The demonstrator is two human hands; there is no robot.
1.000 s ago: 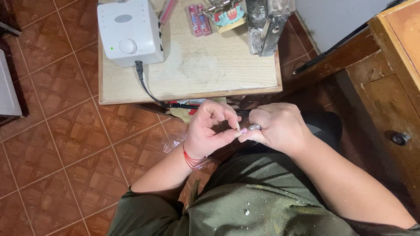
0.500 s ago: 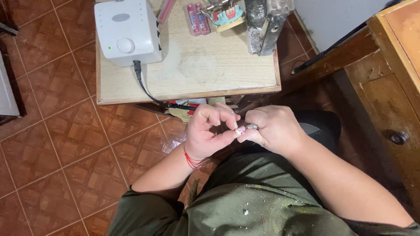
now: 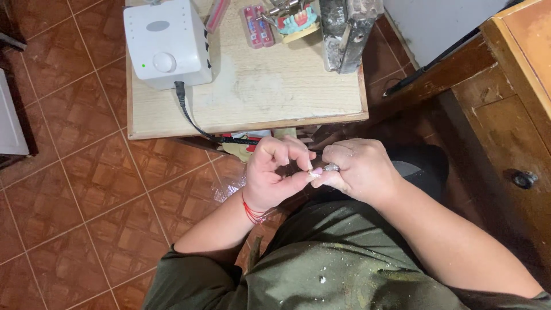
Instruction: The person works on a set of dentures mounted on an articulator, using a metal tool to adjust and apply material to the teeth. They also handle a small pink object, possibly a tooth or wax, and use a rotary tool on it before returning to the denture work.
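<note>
Just below the near edge of the small wooden table (image 3: 252,97), I have both hands meeting over the lap. My left hand (image 3: 275,175) is curled, its thumb and fingers pinching a tiny pinkish piece (image 3: 315,171) (too small for me to name with any confidence). My right hand (image 3: 359,171) is clenched around a slim metal handpiece (image 3: 332,167), whose tip touches that piece right where the two hands join. Compared with half a second and a second ago, hardly anything has shifted: the hands keep the same knot, the left fingers a touch more spread, so I judge the fine work on the piece is simply carrying on at the same spot. A red thread bracelet (image 3: 251,211) circles the left wrist. On the table's far left stands a white control box (image 3: 166,43) with a round knob, its black cable (image 3: 192,117) dropping over the near edge toward the hands. Farther right lie a dental model (image 3: 295,22) and a dark metal block (image 3: 347,31).
</note>
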